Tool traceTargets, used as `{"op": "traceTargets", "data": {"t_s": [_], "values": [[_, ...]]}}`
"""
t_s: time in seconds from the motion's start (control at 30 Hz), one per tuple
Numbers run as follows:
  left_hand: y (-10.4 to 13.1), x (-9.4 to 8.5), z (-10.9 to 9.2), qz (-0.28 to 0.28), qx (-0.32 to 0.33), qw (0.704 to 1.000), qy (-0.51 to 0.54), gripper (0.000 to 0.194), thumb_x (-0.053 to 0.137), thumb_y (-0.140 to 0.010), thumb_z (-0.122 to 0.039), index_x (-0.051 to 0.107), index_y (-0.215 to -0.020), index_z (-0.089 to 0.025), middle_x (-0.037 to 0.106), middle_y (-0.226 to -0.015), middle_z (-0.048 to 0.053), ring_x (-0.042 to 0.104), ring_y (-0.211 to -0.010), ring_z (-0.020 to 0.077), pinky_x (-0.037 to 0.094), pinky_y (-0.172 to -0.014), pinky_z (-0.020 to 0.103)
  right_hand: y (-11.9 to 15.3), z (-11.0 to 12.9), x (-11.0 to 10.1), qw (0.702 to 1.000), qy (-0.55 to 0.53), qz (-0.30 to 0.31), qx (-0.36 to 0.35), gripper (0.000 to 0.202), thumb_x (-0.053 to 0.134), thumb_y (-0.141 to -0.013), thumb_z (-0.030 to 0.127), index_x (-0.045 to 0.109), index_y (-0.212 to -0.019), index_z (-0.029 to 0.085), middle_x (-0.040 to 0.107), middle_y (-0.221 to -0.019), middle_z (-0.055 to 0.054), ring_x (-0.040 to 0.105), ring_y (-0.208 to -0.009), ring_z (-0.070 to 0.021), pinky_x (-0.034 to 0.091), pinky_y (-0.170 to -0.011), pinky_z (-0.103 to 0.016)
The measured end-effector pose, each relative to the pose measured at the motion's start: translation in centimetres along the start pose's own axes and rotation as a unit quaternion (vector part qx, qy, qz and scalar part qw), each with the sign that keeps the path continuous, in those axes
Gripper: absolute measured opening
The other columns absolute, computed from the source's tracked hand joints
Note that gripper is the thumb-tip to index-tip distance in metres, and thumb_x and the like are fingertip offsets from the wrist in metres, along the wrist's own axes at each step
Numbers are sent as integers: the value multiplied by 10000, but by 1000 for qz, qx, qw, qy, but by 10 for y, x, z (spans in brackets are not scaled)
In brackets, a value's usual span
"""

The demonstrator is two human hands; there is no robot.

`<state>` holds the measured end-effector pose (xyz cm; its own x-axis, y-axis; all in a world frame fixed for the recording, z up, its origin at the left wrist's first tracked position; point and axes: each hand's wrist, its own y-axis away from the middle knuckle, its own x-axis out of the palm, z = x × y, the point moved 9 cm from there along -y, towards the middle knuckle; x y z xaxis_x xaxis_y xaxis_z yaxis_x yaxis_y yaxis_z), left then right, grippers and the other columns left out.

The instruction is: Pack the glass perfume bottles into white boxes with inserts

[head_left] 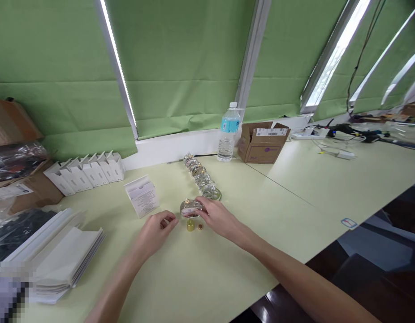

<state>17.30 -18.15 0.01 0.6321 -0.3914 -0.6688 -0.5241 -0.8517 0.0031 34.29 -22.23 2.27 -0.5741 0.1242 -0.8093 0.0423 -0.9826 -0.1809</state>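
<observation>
My right hand (210,214) grips the right side of a rounded glass bottle (190,208) with a small gold neck. Just left of the bottle is my left hand (162,224), its fingers curled and apart, with nothing visible in them. A gold cap (190,225) stands on the table in front of the bottle, and a small reddish-brown piece (200,227) lies to its right. Behind them, several similar glass bottles (203,179) form a slanting row. An opened white box (142,196) with printed text stands behind my left hand.
Several white boxes (86,172) line the back left of the table (241,273). Flat white cartons (64,260) are stacked at the left, near cardboard boxes (36,193). A water bottle (228,134) and an open brown carton (263,146) stand behind; cables (348,130) lie at the far right.
</observation>
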Motion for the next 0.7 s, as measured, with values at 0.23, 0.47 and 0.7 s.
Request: {"op": "traceTargets", "data": {"t_s": [0.23,0.47,0.7], "values": [[1,-1,-3,6,4,1000,10,315,465,-843,-489,624,-851,-217,577,-684,-16,470,-606,132,326,-540,236,-4,-4,4,1000,-13,-7,5,267,432,-940,311,533,-1157,192,675,-954,-74,625,-822,-196,416,-650,-253],[0,0,0,14,-3,1000,6,328,454,-845,-506,616,-865,-222,558,-671,-18,472,-615,140,328,-545,239,-3,-9,3,999,-44,-13,-9,266,484,-912,278,551,-1158,203,681,-1010,-71,638,-879,-204,453,-714,-274],[-1,0,3,10,-8,1000,0,356,455,-836,-527,620,-869,-213,545,-656,-15,466,-598,140,328,-540,240,6,-12,-12,998,-51,-23,-14,357,469,-887,205,553,-1233,231,689,-1041,-57,641,-800,-169,472,-713,-276]]}}
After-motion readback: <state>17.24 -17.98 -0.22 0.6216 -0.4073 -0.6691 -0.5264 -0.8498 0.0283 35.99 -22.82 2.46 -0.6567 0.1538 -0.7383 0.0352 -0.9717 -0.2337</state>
